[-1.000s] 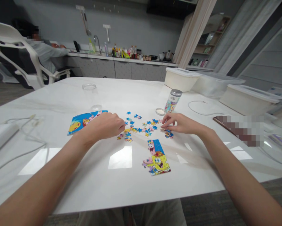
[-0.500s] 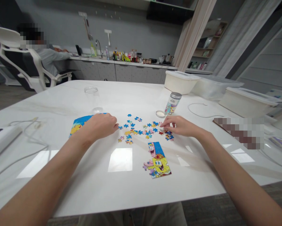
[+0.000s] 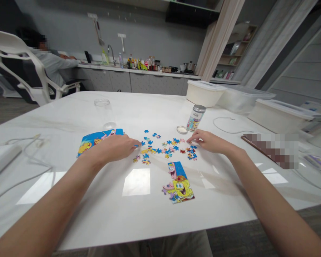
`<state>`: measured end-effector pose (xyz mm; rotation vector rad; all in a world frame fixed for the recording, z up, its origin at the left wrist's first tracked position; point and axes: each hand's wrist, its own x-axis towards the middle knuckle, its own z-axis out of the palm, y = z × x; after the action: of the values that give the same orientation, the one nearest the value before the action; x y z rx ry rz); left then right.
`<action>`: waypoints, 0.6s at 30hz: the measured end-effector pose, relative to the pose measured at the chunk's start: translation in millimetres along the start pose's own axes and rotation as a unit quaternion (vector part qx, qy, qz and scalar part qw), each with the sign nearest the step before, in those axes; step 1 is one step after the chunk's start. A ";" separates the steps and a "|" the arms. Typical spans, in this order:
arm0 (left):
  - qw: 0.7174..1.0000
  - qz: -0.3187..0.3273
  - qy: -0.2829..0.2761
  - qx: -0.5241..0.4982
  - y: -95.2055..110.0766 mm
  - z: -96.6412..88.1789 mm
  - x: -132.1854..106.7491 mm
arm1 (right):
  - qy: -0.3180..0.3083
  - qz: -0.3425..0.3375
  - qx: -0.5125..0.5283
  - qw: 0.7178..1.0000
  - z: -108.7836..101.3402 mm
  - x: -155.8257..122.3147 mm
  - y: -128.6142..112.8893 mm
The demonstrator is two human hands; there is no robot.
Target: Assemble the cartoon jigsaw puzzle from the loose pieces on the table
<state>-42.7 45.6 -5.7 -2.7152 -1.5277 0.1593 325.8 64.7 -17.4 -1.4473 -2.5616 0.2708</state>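
Several loose jigsaw pieces (image 3: 160, 148), mostly blue, lie scattered mid-table. My left hand (image 3: 114, 147) rests flat at their left edge, fingers stretched out, fingertips touching a small blue piece (image 3: 136, 145). Over the right edge of the scatter lies my right hand (image 3: 210, 142), fingers extended and slightly apart, tips among the pieces. Nearer to me lies a joined section of the puzzle (image 3: 178, 182) showing yellow and pink cartoon figures. A printed picture card (image 3: 96, 138) lies just behind my left wrist.
A small puzzle tin (image 3: 196, 117) and a round lid (image 3: 182, 129) stand behind the pieces. A clear glass (image 3: 104, 112) is at the back left, white lidded tubs (image 3: 205, 92) at the back right. Cables and a white device (image 3: 2, 157) lie at left. A person sits at the far counter.
My left hand has uncurled from a loose fist and flattened toward a blue piece. My right hand has slid slightly right and lowered onto the pieces. The view has shifted a little.
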 end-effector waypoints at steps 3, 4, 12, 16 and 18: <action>0.999 -0.016 -0.018 0.021 -0.5 1.4 0.9 | 0.010 0.017 -0.003 1.000 -0.9 0.4 0.9; 0.999 -0.017 -0.020 0.024 -0.6 1.3 0.9 | 0.020 0.013 0.000 1.000 -1.4 0.6 0.1; 0.999 -0.024 -0.028 0.015 1.0 -0.6 0.4 | -0.011 -0.031 0.036 0.999 -3.7 2.1 -6.2; 0.999 -0.021 -0.024 0.020 1.2 0.2 0.5 | 0.004 -0.013 0.022 1.000 -4.2 1.9 -6.0; 1.000 0.000 -0.009 0.013 0.0 1.6 0.7 | -0.008 -0.030 0.033 0.999 -5.3 1.3 -8.0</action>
<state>-42.5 46.2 -7.4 -2.7010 -1.5209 0.2019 319.9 62.1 -10.2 -1.3472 -2.5785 0.3544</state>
